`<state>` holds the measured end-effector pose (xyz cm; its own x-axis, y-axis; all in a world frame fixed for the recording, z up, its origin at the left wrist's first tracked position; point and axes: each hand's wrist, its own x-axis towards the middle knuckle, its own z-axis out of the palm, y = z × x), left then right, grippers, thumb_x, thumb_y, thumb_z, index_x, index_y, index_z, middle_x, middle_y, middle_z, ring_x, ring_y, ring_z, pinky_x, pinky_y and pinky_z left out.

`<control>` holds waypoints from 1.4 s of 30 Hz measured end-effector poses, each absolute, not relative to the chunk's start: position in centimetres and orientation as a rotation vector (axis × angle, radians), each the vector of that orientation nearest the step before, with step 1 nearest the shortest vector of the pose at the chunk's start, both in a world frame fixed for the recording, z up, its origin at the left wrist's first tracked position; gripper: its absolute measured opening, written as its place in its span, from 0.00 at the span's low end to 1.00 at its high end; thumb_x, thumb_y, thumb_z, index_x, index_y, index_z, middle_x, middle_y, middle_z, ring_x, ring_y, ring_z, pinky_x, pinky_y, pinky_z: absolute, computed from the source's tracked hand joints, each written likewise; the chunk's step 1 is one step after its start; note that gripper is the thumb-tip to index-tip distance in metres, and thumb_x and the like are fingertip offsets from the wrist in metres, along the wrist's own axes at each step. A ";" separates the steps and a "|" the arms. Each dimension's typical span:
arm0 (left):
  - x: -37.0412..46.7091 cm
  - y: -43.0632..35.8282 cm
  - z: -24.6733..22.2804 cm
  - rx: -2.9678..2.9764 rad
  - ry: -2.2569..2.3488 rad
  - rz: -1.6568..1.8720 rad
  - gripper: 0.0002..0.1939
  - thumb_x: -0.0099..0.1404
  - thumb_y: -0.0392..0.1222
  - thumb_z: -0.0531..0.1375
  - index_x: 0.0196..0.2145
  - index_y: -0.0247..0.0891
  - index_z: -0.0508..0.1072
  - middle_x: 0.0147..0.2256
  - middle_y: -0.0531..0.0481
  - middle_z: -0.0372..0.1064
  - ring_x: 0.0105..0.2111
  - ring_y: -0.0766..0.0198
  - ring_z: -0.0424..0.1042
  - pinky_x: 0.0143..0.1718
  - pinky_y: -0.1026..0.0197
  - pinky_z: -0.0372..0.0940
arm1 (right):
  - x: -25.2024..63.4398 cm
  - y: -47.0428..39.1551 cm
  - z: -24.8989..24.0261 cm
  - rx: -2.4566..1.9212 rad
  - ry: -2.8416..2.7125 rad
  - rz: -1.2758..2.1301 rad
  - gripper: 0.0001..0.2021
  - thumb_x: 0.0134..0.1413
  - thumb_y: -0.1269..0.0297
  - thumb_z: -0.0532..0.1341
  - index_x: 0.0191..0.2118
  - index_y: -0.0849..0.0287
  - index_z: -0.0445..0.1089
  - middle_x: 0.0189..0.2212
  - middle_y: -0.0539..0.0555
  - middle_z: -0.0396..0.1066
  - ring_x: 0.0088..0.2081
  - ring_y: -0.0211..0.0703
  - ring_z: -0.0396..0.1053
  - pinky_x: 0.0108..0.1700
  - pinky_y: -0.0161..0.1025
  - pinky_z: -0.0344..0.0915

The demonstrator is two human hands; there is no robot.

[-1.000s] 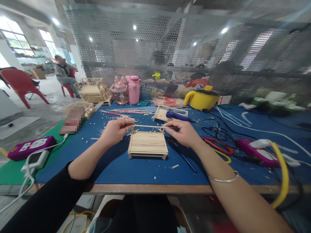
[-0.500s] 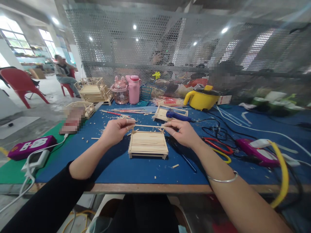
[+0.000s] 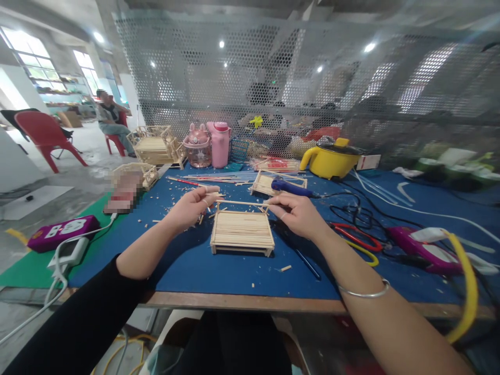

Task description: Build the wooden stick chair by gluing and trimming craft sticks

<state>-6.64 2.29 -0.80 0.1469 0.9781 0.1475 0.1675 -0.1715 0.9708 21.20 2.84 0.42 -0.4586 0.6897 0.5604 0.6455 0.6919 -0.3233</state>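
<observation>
A small bed-like frame of pale wooden sticks (image 3: 242,232) stands on the blue table mat in front of me. Across its two rear posts lies a thin wooden stick (image 3: 244,203). At the left end of that stick, my left hand (image 3: 193,208) is closed in a pinch, its fingertips partly hiding the post top. My right hand (image 3: 299,213) pinches the stick's right end between thumb and fingers. Behind the right hand, a blue glue gun (image 3: 291,187) rests on another small stick frame (image 3: 262,183).
Red-handled pliers (image 3: 361,234), a dark pen-like tool (image 3: 308,264) and a purple power strip (image 3: 425,250) with cables lie to the right. A yellow pot (image 3: 330,160), a pink bottle (image 3: 220,145) and stick models (image 3: 154,146) stand behind. A phone (image 3: 125,192) is at left; wood scraps are scattered about.
The view has shifted slightly, so everything sits a little further right. My left fingers have loosened and lifted slightly at the stick's end; my right hand keeps its pinch.
</observation>
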 end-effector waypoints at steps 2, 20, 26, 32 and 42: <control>-6.6 2.3 -0.9 1.529 1.170 1.141 0.30 0.54 0.58 0.62 0.50 0.38 0.70 0.40 0.48 0.75 0.22 0.72 0.60 0.25 0.65 0.55 | 21.3 2.8 0.6 -1.027 -2.194 0.100 0.09 0.55 0.65 0.58 0.35 0.57 0.76 0.34 0.54 0.76 0.38 0.45 0.72 0.43 0.40 0.66; -6.2 2.0 -0.7 1.541 1.203 1.158 0.32 0.52 0.59 0.62 0.49 0.36 0.70 0.32 0.50 0.74 0.21 0.71 0.60 0.23 0.65 0.55 | 21.5 2.5 0.7 -1.041 -2.142 0.131 0.09 0.54 0.65 0.58 0.33 0.58 0.76 0.32 0.54 0.76 0.32 0.42 0.72 0.37 0.37 0.67; -6.1 2.1 -0.8 1.534 1.199 1.175 0.31 0.51 0.57 0.64 0.49 0.36 0.70 0.31 0.50 0.74 0.23 0.70 0.64 0.26 0.64 0.59 | 21.3 2.6 0.6 -1.037 -2.165 0.120 0.09 0.54 0.66 0.58 0.33 0.58 0.76 0.32 0.54 0.76 0.35 0.44 0.73 0.40 0.38 0.67; -6.1 2.2 -0.9 1.508 1.196 1.180 0.30 0.51 0.55 0.65 0.48 0.35 0.71 0.29 0.51 0.73 0.24 0.69 0.66 0.28 0.63 0.61 | 21.4 2.6 0.6 -1.033 -2.166 0.124 0.09 0.54 0.66 0.58 0.34 0.58 0.76 0.34 0.54 0.76 0.37 0.44 0.73 0.42 0.39 0.67; -6.3 2.5 -1.5 1.503 1.181 1.206 0.31 0.50 0.55 0.66 0.47 0.34 0.72 0.28 0.51 0.73 0.24 0.69 0.66 0.29 0.63 0.62 | 21.5 3.0 0.2 -1.039 -2.218 0.058 0.09 0.55 0.66 0.58 0.35 0.59 0.76 0.34 0.54 0.76 0.37 0.44 0.72 0.42 0.38 0.66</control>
